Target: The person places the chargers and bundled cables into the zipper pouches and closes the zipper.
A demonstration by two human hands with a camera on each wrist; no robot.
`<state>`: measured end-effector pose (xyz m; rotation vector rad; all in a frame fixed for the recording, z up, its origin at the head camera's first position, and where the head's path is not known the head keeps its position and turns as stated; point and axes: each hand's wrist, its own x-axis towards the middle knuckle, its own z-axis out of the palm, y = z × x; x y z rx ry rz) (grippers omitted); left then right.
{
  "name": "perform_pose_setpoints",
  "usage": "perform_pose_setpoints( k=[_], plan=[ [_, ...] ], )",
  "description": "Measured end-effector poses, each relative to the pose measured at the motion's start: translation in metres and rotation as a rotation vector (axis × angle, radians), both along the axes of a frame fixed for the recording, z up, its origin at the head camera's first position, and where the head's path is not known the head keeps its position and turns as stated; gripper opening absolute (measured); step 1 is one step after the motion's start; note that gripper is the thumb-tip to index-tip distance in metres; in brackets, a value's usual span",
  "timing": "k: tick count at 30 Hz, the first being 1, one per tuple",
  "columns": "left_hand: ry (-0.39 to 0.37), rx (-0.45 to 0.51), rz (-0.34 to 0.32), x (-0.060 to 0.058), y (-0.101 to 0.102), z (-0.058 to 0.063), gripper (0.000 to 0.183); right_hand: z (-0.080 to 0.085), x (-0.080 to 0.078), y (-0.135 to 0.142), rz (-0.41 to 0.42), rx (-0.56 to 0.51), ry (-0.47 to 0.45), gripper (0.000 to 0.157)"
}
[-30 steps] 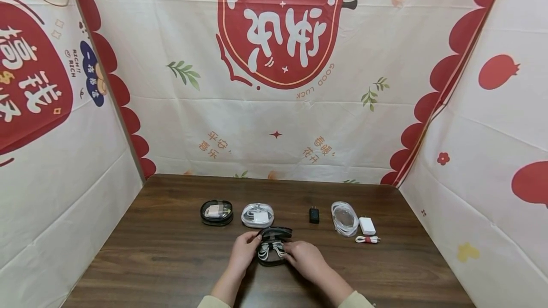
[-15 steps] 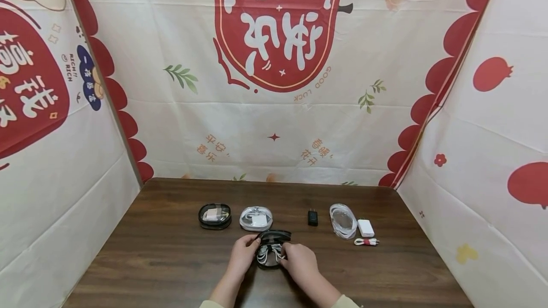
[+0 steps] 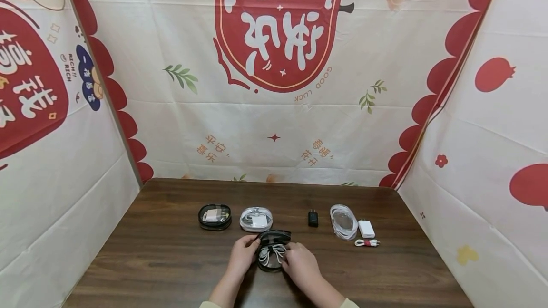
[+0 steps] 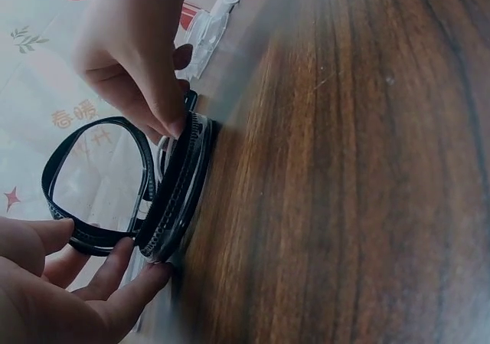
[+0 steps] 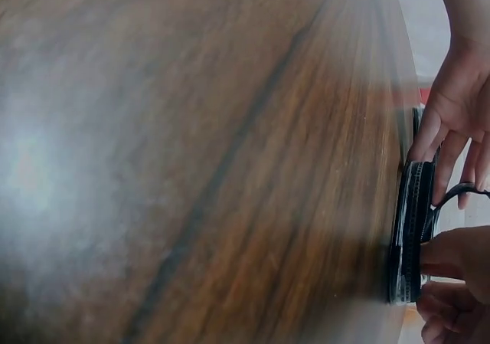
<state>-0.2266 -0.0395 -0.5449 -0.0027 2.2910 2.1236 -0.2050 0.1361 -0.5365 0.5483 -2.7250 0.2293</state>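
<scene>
A small black oval zippered case lies unzipped on the table, its clear-windowed lid raised toward the back. Inside, a white cable is coiled and bound with a black tie. My left hand holds the case at its left side; in the left wrist view its fingers pinch the lid edge and touch the base. At the opposite side, my right hand has thumb and fingertips inside the rim, at the cable's right end. The right fingertips are partly hidden by the rim in the wrist views.
Behind the case stand a closed black case and a closed white case, both filled. To the right lie a black charger, a coiled clear-white cable, a white charger and a short red-banded cable.
My right hand has shifted slightly at the case's right side, and the white cable now sits farther back in the base. My left hand keeps its hold on the case.
</scene>
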Motion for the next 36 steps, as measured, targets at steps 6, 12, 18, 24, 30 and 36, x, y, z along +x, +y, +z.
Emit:
perform_pose_setpoints(
  k=[6,12,18,24,30,36],
  plan=[
    [0.002,0.016,-0.003,0.001,0.0,0.002,0.022,0.001,-0.002,0.003,0.018,0.052,0.019,0.012],
    [0.011,-0.024,0.012,0.002,0.001,0.001,0.02,0.0,-0.002,0.004,0.053,0.062,-0.006,0.025],
    [-0.052,0.094,0.013,0.007,0.004,0.008,0.022,0.002,-0.002,0.002,0.065,0.083,0.011,0.02],
    [-0.102,0.169,0.025,0.006,0.007,0.007,0.023,0.003,-0.005,0.003,0.103,0.051,0.022,0.008],
    [-0.107,0.169,0.041,0.005,0.01,0.006,0.022,0.003,-0.009,0.007,0.117,-0.012,-0.036,0.006],
    [-0.107,0.155,0.041,0.004,0.009,0.005,0.024,0.003,-0.011,0.02,0.088,-0.295,-0.194,0.015]
  ],
)
